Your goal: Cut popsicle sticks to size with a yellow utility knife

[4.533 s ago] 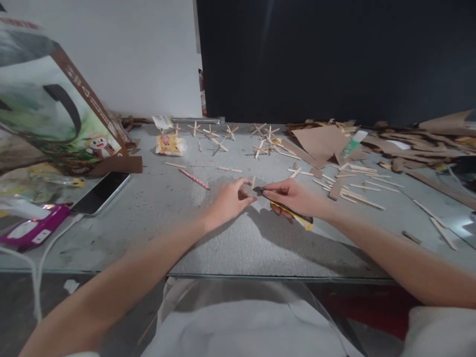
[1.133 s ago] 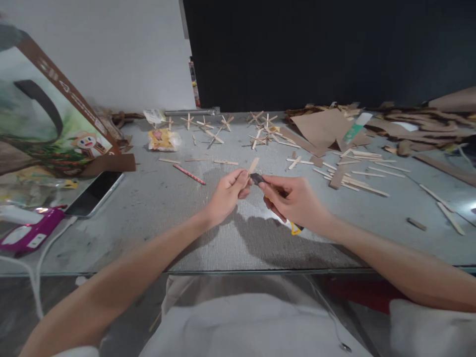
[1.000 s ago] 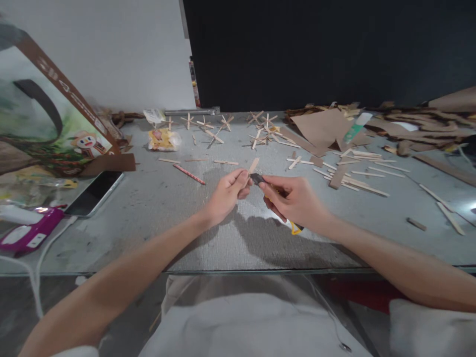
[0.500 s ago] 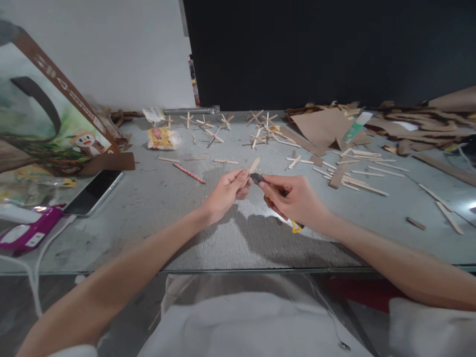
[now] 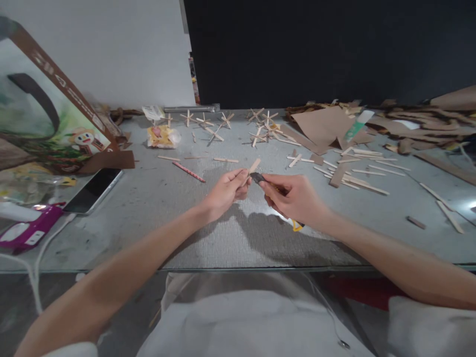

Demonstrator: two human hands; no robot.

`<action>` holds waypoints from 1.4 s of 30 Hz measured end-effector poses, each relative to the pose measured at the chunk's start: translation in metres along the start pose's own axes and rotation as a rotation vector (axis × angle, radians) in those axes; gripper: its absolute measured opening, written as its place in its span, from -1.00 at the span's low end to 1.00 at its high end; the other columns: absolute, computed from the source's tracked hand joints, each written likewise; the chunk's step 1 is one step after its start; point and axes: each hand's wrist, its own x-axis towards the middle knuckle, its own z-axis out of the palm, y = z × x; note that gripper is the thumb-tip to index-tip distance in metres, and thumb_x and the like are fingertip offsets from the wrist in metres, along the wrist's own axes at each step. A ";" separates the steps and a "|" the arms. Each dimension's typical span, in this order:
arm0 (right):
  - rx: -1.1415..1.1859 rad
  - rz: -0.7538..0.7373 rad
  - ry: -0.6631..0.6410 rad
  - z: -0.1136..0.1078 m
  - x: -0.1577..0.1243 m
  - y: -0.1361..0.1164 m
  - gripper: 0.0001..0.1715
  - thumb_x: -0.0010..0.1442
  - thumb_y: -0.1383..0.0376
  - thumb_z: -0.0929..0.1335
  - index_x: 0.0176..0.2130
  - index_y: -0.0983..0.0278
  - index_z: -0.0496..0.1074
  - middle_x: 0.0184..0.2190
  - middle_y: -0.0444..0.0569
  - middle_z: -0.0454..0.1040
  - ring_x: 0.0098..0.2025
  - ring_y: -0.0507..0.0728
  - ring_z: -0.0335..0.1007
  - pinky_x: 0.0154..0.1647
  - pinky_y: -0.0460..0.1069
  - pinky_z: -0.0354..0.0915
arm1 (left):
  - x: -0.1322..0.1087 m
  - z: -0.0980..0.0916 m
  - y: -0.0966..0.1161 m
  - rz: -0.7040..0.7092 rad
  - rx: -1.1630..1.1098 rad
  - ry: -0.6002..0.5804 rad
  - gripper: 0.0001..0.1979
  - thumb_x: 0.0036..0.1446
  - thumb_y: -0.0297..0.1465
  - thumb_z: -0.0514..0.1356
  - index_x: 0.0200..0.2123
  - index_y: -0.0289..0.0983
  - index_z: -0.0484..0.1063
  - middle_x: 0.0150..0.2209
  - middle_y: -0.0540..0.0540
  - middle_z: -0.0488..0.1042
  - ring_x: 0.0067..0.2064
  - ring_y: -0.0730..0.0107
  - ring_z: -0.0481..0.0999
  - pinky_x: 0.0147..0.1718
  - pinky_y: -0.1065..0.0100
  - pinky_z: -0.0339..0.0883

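Observation:
My left hand (image 5: 232,190) pinches a pale wooden craft stick (image 5: 255,165) whose rounded end points up and away from me. My right hand (image 5: 292,196) is closed around a utility knife (image 5: 256,177) with a dark front end and a yellow loop (image 5: 297,226) at its tail. The knife's front end meets the stick close to my left fingertips; the blade itself is too small to make out. Both hands are above the middle of the grey table (image 5: 208,248). Past them lie a loose stick (image 5: 225,160) and a red patterned pencil-like rod (image 5: 188,172).
Several star-shaped stick pieces (image 5: 226,119) stand at the back. Loose sticks (image 5: 357,183), brown cardboard (image 5: 316,126) and a green-white glue stick (image 5: 359,126) lie right. A phone (image 5: 92,191), a purple device (image 5: 31,229) and a large box (image 5: 63,109) are left. A yellow packet (image 5: 162,137) sits back left.
Almost nothing differs. Both hands keep their hold on the stick and the knife, and the view has shifted very slightly.

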 end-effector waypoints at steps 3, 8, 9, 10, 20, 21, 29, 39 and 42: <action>-0.007 0.007 -0.002 0.000 0.000 0.001 -0.49 0.43 -0.04 0.27 -0.43 0.21 0.33 -0.65 -0.19 0.29 -0.67 -0.03 0.08 -0.62 -0.05 0.02 | 0.001 -0.002 -0.002 0.002 -0.014 -0.010 -0.64 0.44 -0.22 0.13 -0.41 -0.27 0.36 -0.60 0.14 0.03 -0.57 0.53 -0.01 -0.52 0.46 0.00; -0.029 -0.004 0.002 0.000 0.001 0.002 -0.46 0.42 -0.09 0.26 -0.43 0.22 0.33 -0.65 -0.18 0.29 -0.64 -0.01 0.08 -0.61 -0.05 0.03 | 0.002 -0.003 -0.004 0.000 -0.047 -0.029 -0.65 0.45 -0.25 0.12 -0.40 -0.28 0.36 -0.60 0.15 0.03 -0.57 0.54 0.00 -0.52 0.47 -0.01; -0.037 -0.008 0.003 0.000 0.001 0.003 -0.45 0.41 -0.09 0.26 -0.43 0.22 0.34 -0.65 -0.18 0.29 -0.64 -0.01 0.09 -0.61 -0.05 0.03 | 0.002 -0.003 -0.003 -0.011 -0.051 -0.024 -0.64 0.46 -0.25 0.12 -0.41 -0.28 0.36 -0.60 0.15 0.03 -0.58 0.54 -0.01 -0.53 0.47 -0.01; -0.044 -0.010 0.004 0.000 0.001 0.003 -0.45 0.41 -0.10 0.26 -0.42 0.22 0.35 -0.65 -0.18 0.29 -0.63 -0.01 0.09 -0.60 -0.05 0.04 | 0.002 -0.002 -0.003 -0.023 -0.054 -0.016 -0.64 0.45 -0.25 0.12 -0.41 -0.28 0.36 -0.61 0.15 0.03 -0.58 0.55 -0.01 -0.54 0.47 -0.02; -0.075 -0.034 -0.002 -0.001 0.003 0.005 -0.42 0.40 -0.14 0.25 -0.44 0.20 0.35 -0.64 -0.16 0.31 -0.61 0.02 0.12 -0.56 -0.03 0.09 | 0.003 -0.003 -0.005 -0.073 -0.100 -0.012 -0.62 0.44 -0.23 0.15 -0.44 -0.27 0.35 -0.62 0.16 0.02 -0.59 0.56 -0.04 -0.53 0.47 0.01; -0.084 -0.039 -0.001 -0.001 0.003 0.006 -0.43 0.40 -0.13 0.25 -0.44 0.20 0.35 -0.64 -0.16 0.31 -0.61 0.02 0.13 -0.56 -0.03 0.09 | 0.003 -0.003 -0.006 -0.077 -0.106 -0.013 -0.62 0.44 -0.23 0.15 -0.44 -0.27 0.35 -0.62 0.16 0.02 -0.59 0.56 -0.04 -0.53 0.47 0.02; -0.147 -0.066 0.026 -0.001 0.002 0.008 -0.53 0.42 0.01 0.26 -0.44 0.20 0.33 -0.65 -0.18 0.29 -0.61 0.01 0.11 -0.53 -0.04 0.07 | 0.002 -0.002 -0.003 -0.103 -0.117 -0.014 -0.62 0.46 -0.24 0.13 -0.43 -0.28 0.35 -0.62 0.15 0.02 -0.59 0.55 -0.01 -0.52 0.47 0.04; -0.266 -0.140 0.087 0.001 0.002 0.014 -0.54 0.44 0.00 0.25 -0.36 0.21 0.45 -0.64 -0.17 0.33 -0.61 0.01 0.07 -0.53 -0.04 0.04 | 0.001 0.000 -0.001 -0.122 -0.120 0.007 -0.60 0.48 -0.25 0.09 -0.44 -0.28 0.36 -0.64 0.16 0.01 -0.61 0.56 -0.02 -0.54 0.46 0.02; -0.301 -0.170 0.095 0.000 0.002 0.016 -0.56 0.45 0.03 0.24 -0.33 0.20 0.47 -0.64 -0.18 0.31 -0.62 0.01 0.03 -0.53 -0.04 0.03 | 0.001 0.001 0.000 -0.130 -0.095 0.007 -0.61 0.46 -0.22 0.13 -0.44 -0.27 0.35 -0.63 0.16 0.01 -0.60 0.55 -0.01 -0.54 0.46 0.02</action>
